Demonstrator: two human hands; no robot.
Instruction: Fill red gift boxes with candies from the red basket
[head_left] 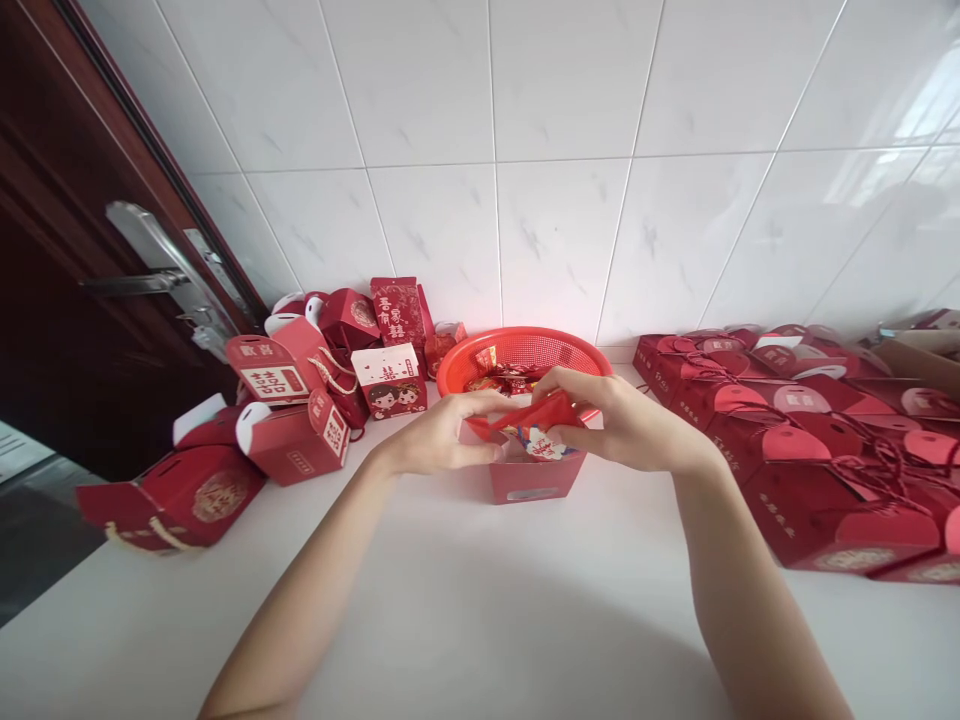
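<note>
Head view: my right hand [630, 422] grips a glossy red film packet with a white-and-blue printed patch [544, 442], fingers over its top and thumb against the near side. The packet sits at the mouth of an open-topped, red cardboard box [532, 482], which stands on the smooth white tabletop [517, 610] just in front of a round orange-red plastic basket [555, 347]. My left hand [435, 436] is curled at the box's left side, beside the packet's other end; whether it pinches film, card or neither, I cannot tell. I judge the packet light, soft and rather slippery, so a broad pinch near its edges should hold without crushing whatever is inside. The box looks light, its thin walls likely to bow; I would steady it low, near the corners.
</note>
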